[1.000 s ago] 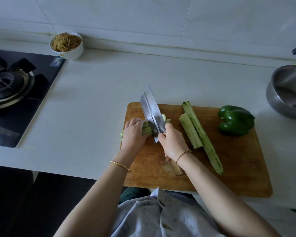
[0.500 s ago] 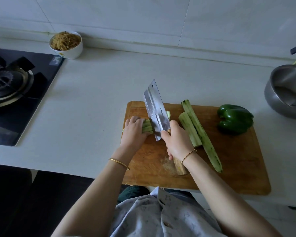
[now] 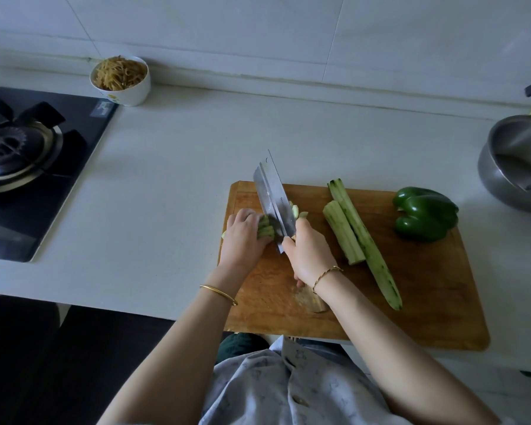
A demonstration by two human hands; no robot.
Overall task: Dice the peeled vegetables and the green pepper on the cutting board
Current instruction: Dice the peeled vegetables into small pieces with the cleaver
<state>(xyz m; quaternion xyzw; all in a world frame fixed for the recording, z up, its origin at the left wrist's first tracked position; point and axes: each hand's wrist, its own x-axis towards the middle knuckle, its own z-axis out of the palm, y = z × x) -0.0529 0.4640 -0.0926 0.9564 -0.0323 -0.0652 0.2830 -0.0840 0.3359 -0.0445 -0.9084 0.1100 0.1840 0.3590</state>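
The left hand (image 3: 242, 237) curls over the peeled strips (image 3: 265, 230) on the cutting board (image 3: 426, 286), probably soft and slippery, best pinned just beside the cleaver (image 3: 275, 197) that the right hand (image 3: 310, 256) grips.

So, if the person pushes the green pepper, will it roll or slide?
The green pepper looks lumpy and lies on its side, so it would probably rock, not roll far. Its glossy skin may slip on the board.
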